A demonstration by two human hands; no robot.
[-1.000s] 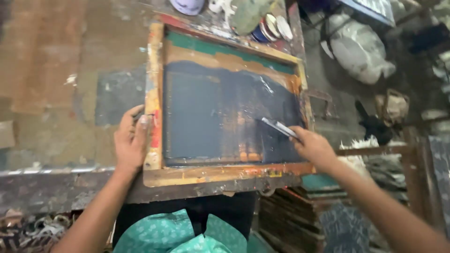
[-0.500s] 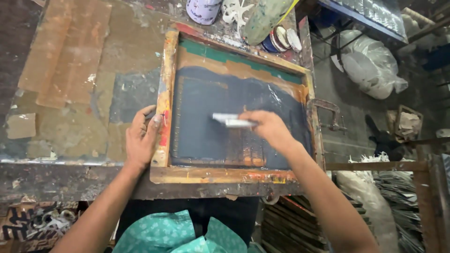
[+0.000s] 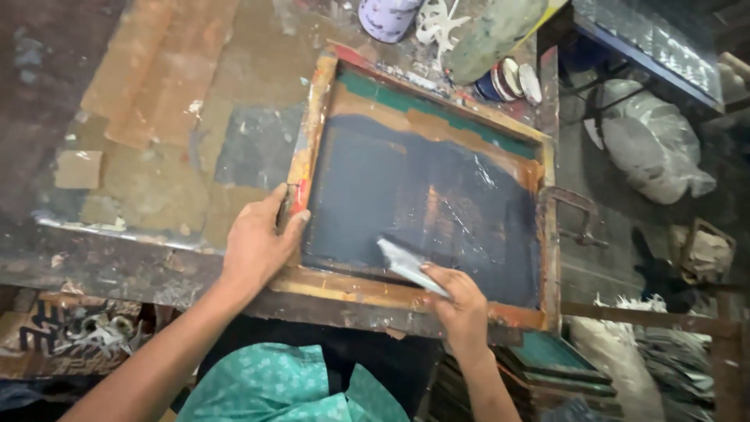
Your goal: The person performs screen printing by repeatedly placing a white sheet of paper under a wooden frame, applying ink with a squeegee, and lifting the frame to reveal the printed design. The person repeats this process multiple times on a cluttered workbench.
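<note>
- Wooden screen-printing frame (image 3: pixel 312 148) lying flat on a stained, paint-spattered worktable (image 3: pixel 156 117), mesh (image 3: pixel 375 195) coated in dark blue-black ink, green and orange tape along the far edge.
- Left hand (image 3: pixel 256 241) pressed down on the frame's near-left corner, palm flat, fingers and thumb closed over the side rail.
- Right hand (image 3: pixel 462 301) at the frame's near rail, fingers pinched on a small pale scraper (image 3: pixel 408 264), blade angled onto the inked mesh just inside the near edge.
- Rusty metal clamp (image 3: pixel 574 211) fixed at the frame's right side.
- White container (image 3: pixel 387 17) and a stack of small round lids (image 3: pixel 512 78) beyond the frame's far edge, apart from both hands.
- Pale plastic sack (image 3: pixel 652 141) on the floor to the right, well apart from the table.
- Teal patterned garment (image 3: pixel 273 387) at the bottom, just below the table's near edge.
</note>
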